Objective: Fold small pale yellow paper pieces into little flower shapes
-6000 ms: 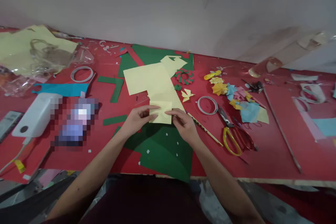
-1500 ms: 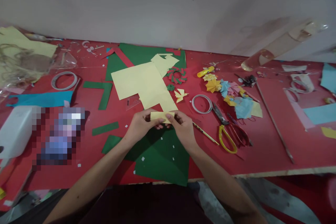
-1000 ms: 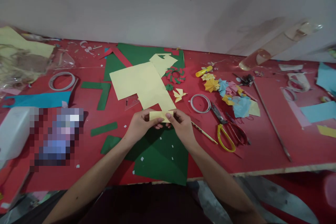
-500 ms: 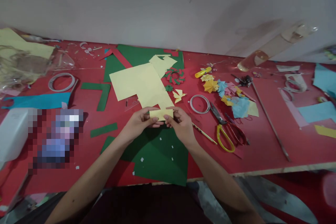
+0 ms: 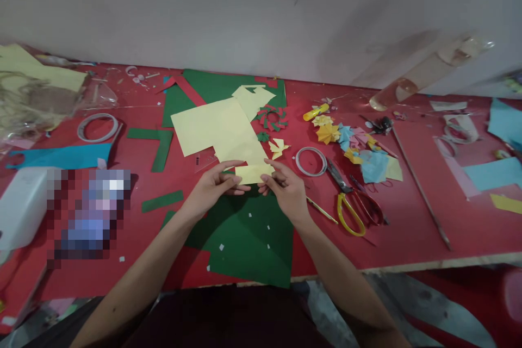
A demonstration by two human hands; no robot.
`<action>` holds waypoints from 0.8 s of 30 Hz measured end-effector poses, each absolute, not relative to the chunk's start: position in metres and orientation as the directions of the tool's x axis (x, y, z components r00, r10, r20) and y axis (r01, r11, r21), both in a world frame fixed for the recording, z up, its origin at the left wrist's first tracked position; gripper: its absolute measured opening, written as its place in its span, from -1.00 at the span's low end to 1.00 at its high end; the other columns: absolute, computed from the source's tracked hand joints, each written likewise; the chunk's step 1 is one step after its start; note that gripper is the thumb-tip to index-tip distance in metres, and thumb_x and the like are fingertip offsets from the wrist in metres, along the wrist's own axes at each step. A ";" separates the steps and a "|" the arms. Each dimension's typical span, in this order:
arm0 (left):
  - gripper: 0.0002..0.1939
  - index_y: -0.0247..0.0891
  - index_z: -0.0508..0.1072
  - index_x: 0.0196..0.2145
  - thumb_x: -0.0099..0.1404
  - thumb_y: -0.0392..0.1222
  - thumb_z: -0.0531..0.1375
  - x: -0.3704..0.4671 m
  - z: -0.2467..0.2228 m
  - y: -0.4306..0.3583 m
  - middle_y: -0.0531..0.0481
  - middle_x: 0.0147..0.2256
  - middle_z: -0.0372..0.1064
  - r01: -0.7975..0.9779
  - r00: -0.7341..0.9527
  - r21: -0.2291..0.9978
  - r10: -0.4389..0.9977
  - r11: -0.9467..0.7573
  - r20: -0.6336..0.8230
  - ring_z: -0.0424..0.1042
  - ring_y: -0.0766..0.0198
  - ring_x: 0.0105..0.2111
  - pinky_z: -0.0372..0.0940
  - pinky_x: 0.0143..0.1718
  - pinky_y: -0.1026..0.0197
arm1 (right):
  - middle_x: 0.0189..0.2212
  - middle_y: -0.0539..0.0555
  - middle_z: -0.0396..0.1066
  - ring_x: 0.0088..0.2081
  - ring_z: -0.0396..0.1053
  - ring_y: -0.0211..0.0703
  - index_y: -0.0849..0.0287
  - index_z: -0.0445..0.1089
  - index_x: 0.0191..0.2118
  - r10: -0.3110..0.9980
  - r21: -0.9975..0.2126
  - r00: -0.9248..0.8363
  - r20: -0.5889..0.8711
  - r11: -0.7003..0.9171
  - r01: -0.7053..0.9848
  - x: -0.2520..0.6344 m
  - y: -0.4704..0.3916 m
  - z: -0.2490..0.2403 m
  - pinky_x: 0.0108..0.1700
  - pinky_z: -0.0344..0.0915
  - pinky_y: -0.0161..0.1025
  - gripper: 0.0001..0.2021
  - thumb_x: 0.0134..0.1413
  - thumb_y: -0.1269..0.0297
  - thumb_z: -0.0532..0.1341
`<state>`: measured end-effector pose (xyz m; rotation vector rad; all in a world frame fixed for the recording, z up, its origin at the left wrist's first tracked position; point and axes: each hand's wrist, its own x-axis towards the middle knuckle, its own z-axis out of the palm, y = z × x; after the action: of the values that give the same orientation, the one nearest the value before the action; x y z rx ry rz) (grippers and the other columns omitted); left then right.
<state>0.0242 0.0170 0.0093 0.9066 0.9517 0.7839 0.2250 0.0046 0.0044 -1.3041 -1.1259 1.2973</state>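
At the far end of the green sheet (image 5: 244,250), on the red table (image 5: 399,239): one small yellow paper strip (image 5: 250,174), which I am viewing from afar as two hands are holding it between them; whether it is touching what is lying beneath, I cannot tell. Handling, by my judgement: light, thin, fairly stiff along its length, creasing easily, hardly slipping; best hold being a gentle thumb-and-finger pinch at each short end, sparing the middle. Direction: long axis is running left to right, right end angling slightly farther away, broad face turning upward. Grip: left hand (image 5: 212,187) is pinching the left end, thumb at its edge; right hand (image 5: 286,191) is pinching the right end, thumb pressing on its face. Neighbours: large yellow sheet (image 5: 216,122) lying just beyond; pencil (image 5: 322,210) and scissors (image 5: 346,187) lying to the right
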 end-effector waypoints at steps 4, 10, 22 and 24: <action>-0.56 -0.23 0.39 0.07 0.27 -0.06 0.29 0.027 0.008 0.017 -0.03 -0.32 0.56 -0.151 0.318 0.914 0.894 0.375 -0.315 0.61 0.17 -0.31 0.51 -0.21 0.18 | -0.60 -0.12 0.42 -0.50 0.53 -0.19 0.14 0.40 0.11 0.990 -0.990 0.011 -0.139 -0.138 -0.030 0.226 0.005 0.004 -0.42 0.47 -0.30 -0.50 0.04 0.13 0.37; -0.69 -0.23 0.44 -0.11 0.24 -0.06 0.31 0.032 0.005 0.015 -0.03 -0.25 0.57 -0.133 0.227 0.952 0.943 0.276 -0.242 0.58 0.26 -0.35 0.48 -0.25 0.25 | -0.52 -0.05 0.50 -0.47 0.53 -0.21 0.13 0.39 0.04 0.984 -0.986 -0.069 -0.165 -0.165 -0.007 0.225 0.004 0.004 -0.39 0.46 -0.32 -0.58 0.08 0.10 0.34; -0.81 -0.19 0.58 -0.22 0.26 -0.07 0.29 0.037 0.012 0.011 0.00 -0.33 0.57 -0.022 0.219 0.986 0.963 0.167 -0.158 0.54 0.30 -0.41 0.45 -0.31 0.28 | -0.40 0.00 0.48 -0.39 0.43 -0.21 0.10 0.48 -0.22 0.980 -0.980 -0.046 -0.196 -0.197 -0.021 0.219 0.000 0.004 -0.38 0.48 -0.29 -0.76 -0.02 0.15 0.39; -0.81 -0.18 0.59 -0.23 0.26 -0.05 0.29 0.037 0.011 0.011 0.00 -0.34 0.56 -0.002 0.204 0.987 0.967 0.159 -0.155 0.53 0.29 -0.40 0.45 -0.33 0.29 | -0.44 -0.01 0.46 -0.42 0.40 -0.23 0.11 0.49 -0.24 0.982 -0.982 -0.028 -0.187 -0.187 0.008 0.219 0.000 0.004 -0.38 0.44 -0.29 -0.77 -0.03 0.16 0.40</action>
<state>0.0374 0.0106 0.0110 1.1691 1.1164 0.9538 0.2189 0.0004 0.0037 -1.3377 -1.1395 1.3660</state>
